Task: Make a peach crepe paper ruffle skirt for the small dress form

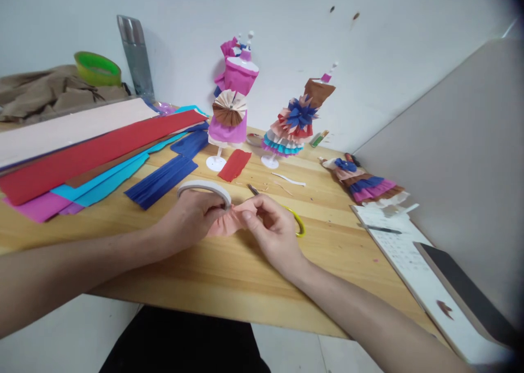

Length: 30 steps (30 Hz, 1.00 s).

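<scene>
My left hand (190, 217) is closed, with a roll of white tape (207, 185) hooked at its thumb and fingers. From the same fingers hangs a gathered strip of peach crepe paper (224, 226). Pinching the strip's other end, my right hand (272, 231) has thumb and forefinger pressed together. A pair of scissors with yellow handles (301, 224) lies partly hidden behind the right hand. Just beyond the hands are a red crepe paper piece (234, 165) and a dark blue pleated strip (161, 181).
Two small dress forms in paper dresses, one magenta (240, 78) and one brown-topped (319, 92), stand at the back. Layered crepe sheets (102, 143) cover the left side. At right lie another paper dress (364, 184), a white board (393, 247) and a dark tablet-like slab (462, 288).
</scene>
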Each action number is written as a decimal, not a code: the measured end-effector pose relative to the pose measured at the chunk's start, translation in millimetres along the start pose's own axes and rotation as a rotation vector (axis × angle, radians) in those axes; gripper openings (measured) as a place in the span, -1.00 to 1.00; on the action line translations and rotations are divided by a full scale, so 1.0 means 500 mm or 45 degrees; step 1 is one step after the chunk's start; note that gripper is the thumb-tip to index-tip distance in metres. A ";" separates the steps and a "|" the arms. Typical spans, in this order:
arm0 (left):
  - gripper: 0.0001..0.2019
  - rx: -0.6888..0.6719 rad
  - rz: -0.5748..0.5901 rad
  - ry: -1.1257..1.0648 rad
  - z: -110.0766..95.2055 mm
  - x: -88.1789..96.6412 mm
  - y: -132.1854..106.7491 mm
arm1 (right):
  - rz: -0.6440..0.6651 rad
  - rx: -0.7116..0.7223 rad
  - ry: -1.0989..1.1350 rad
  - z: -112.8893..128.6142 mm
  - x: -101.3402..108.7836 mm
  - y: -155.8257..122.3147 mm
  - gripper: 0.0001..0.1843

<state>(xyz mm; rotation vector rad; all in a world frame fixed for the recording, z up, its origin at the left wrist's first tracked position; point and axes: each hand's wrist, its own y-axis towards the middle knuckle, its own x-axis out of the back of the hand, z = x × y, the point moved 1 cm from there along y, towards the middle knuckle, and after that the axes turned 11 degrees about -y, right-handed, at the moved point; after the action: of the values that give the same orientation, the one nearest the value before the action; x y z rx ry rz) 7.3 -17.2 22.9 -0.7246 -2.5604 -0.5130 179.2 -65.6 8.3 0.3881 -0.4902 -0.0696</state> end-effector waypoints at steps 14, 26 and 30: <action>-0.69 0.065 0.123 0.113 -0.005 0.003 0.004 | 0.110 -0.532 0.825 -0.037 -0.016 0.009 -0.70; -0.73 -0.031 0.131 0.043 0.001 0.003 0.002 | 0.188 -0.572 0.918 -0.042 -0.014 0.012 -0.73; -0.73 -0.002 0.153 0.064 0.005 0.003 0.003 | 0.173 -0.569 0.938 -0.043 -0.013 0.012 -0.71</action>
<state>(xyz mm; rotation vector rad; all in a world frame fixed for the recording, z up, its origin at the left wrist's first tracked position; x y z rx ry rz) 6.4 -14.2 22.1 -0.8493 -2.4524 -0.4876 183.6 -51.5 -9.8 -0.0731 0.2322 0.0953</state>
